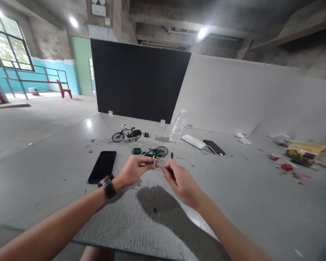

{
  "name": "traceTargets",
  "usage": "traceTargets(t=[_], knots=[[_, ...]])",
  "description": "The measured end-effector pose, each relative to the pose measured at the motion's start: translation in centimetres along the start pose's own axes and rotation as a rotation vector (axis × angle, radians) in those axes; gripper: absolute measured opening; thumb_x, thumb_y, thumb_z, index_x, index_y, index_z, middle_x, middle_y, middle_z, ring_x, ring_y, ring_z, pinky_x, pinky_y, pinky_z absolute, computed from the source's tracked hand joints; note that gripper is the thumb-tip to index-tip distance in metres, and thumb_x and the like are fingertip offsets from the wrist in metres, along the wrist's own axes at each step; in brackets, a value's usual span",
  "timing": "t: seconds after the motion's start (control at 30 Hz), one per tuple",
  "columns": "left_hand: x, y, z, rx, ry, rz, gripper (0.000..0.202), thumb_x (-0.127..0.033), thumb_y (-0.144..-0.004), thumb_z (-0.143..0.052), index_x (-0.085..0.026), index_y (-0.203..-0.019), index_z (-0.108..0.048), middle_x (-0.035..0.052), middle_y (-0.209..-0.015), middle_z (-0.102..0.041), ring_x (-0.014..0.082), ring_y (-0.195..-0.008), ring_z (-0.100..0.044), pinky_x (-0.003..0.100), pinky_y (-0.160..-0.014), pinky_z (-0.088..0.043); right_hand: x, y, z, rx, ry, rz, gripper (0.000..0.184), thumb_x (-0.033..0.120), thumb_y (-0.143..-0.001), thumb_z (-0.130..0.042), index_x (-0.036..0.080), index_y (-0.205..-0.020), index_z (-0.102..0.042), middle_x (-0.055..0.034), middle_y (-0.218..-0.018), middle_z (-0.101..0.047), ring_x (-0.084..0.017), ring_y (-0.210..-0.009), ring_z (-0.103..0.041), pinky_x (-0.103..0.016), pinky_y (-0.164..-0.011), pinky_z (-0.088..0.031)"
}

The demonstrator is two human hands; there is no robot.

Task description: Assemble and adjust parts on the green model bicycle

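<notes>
Left hand (133,170) and right hand (179,181) both pinch one small metal part (154,162). A green model bicycle (156,152) lies just beyond.

Your left wrist carries a black wristwatch (108,185) with a chunky dark case and a wide dark strap, worn just behind your left hand (132,171). Your left forearm (57,228) and your right forearm (228,235) are both bare all the way down to the lower edge of the view. Your right hand (180,183) is bare as well, and your fingers show too small to tell whether any carries a ring.
</notes>
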State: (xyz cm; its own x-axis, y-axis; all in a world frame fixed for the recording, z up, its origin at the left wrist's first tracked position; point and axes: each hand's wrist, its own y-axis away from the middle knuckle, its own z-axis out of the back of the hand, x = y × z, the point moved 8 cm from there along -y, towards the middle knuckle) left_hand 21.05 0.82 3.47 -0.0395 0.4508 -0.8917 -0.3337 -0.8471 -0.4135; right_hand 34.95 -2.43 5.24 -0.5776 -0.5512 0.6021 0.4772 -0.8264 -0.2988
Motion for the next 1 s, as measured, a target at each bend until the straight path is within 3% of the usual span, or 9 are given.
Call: traceTargets(t=[0.13, 0.33, 0.43, 0.5, 0.6, 0.73, 0.83, 0.93, 1.0], knots=[[-1.4, 0.9, -1.2, 0.075, 0.031, 0.030, 0.017, -0.028, -0.085, -0.068, -0.015, -0.092, -0.076, 0.0076, -0.101, -0.076, 0.0221, -0.093, -0.071, 0.035, -0.086, -0.057, 2.0, 1.8, 0.8, -0.002, 0.227, 0.080, 0.017, 0.027, -0.099, -0.036, 0.022, -0.085, -0.042, 0.0043, -0.063, -0.042, -0.011, -0.051, -0.030, -0.028, -0.052, -0.020], [-6.6, 5.5, -3.6, 0.147, -0.155, -0.213, 0.020, -0.026, -0.094, -0.059, -0.020, -0.085, -0.076, 0.0049, -0.087, -0.075, 0.0167, -0.082, -0.068, 0.027, -0.075, -0.054, 3.1, 6.8, -0.4, 0.046, -0.267, -0.194, 0.031, 0.046, -0.100, -0.042, 0.023, -0.079, -0.038, 0.0076, -0.060, -0.033, -0.009, -0.051, -0.028, -0.024, -0.048, -0.022], [-7.6, 7.5, -4.4, 0.154, -0.188, -0.283, 0.024, -0.027, -0.097, -0.054, -0.021, -0.087, -0.075, 0.0052, -0.087, -0.074, 0.0177, -0.088, -0.067, 0.027, -0.079, -0.053, 3.3, 8.9, -1.4, 0.104, -0.434, -0.307, 0.033, 0.053, -0.098, -0.042, 0.024, -0.082, -0.040, 0.0090, -0.059, -0.031, -0.009, -0.046, -0.029, -0.023, -0.045, -0.023], [-7.2, 7.8, -4.3, 0.127, -0.241, -0.234, 0.022, -0.028, -0.096, -0.055, -0.021, -0.090, -0.075, 0.0051, -0.089, -0.075, 0.0190, -0.089, -0.067, 0.028, -0.080, -0.052, 3.1, 9.3, -0.6, 0.100, -0.350, -0.284, 0.032, 0.052, -0.099, -0.041, 0.023, -0.085, -0.045, 0.0076, -0.060, -0.037, -0.010, -0.051, -0.036, -0.023, -0.048, -0.029], [-5.6, 7.4, -3.4, 0.080, -0.285, -0.057, 0.020, -0.031, -0.094, -0.057, -0.022, -0.095, -0.074, 0.0052, -0.096, -0.075, 0.0206, -0.089, -0.069, 0.029, -0.080, -0.053, 0.2, 8.3, 2.9, 0.000, -0.034, -0.218, 0.030, 0.045, -0.100, -0.039, 0.021, -0.087, -0.051, 0.0015, -0.072, -0.052, -0.014, -0.063, -0.047, -0.026, -0.059, -0.038], [-4.4, 7.2, -3.0, 0.122, -0.245, 0.057, 0.022, -0.033, -0.093, -0.056, -0.019, -0.094, -0.074, 0.0067, -0.103, -0.075, 0.0218, -0.098, -0.068, 0.028, -0.081, -0.054, -8.3, 6.1, 8.3, -0.198, 0.495, -0.312, 0.022, 0.030, -0.096, -0.045, 0.020, -0.084, -0.060, -0.0071, -0.088, -0.066, -0.020, -0.076, -0.059, -0.031, -0.069, -0.044], [-4.2, 7.5, -2.9, 0.138, -0.273, 0.065, 0.023, -0.033, -0.093, -0.056, -0.020, -0.096, -0.074, 0.0067, -0.106, -0.074, 0.0208, -0.098, -0.069, 0.028, -0.081, -0.054, -13.6, 5.1, 9.9, -0.255, 0.585, -0.398, 0.019, 0.021, -0.089, -0.051, 0.018, -0.083, -0.069, -0.0134, -0.092, -0.071, -0.028, -0.087, -0.064, -0.038, -0.075, -0.046], [-4.1, 7.8, -2.3, 0.134, -0.339, 0.046, 0.024, -0.033, -0.093, -0.054, -0.020, -0.102, -0.072, 0.0067, -0.107, -0.074, 0.0202, -0.094, -0.069, 0.030, -0.083, -0.053, -14.6, 5.0, 9.9, -0.293, 0.631, -0.414, 0.023, 0.021, -0.088, -0.052, 0.014, -0.096, -0.073, -0.0186, -0.103, -0.070, -0.033, -0.097, -0.063, -0.045, -0.086, -0.046], [-3.6, 7.6, -1.7, 0.122, -0.373, 0.063, 0.026, -0.032, -0.093, -0.054, -0.021, -0.111, -0.068, 0.0068, -0.104, -0.074, 0.0207, -0.092, -0.069, 0.033, -0.085, -0.052, -12.3, 4.9, 9.2, -0.324, 0.641, -0.355, 0.030, 0.025, -0.090, -0.053, 0.014, -0.113, -0.069, -0.0198, -0.116, -0.066, -0.036, -0.109, -0.059, -0.050, -0.092, -0.045]])
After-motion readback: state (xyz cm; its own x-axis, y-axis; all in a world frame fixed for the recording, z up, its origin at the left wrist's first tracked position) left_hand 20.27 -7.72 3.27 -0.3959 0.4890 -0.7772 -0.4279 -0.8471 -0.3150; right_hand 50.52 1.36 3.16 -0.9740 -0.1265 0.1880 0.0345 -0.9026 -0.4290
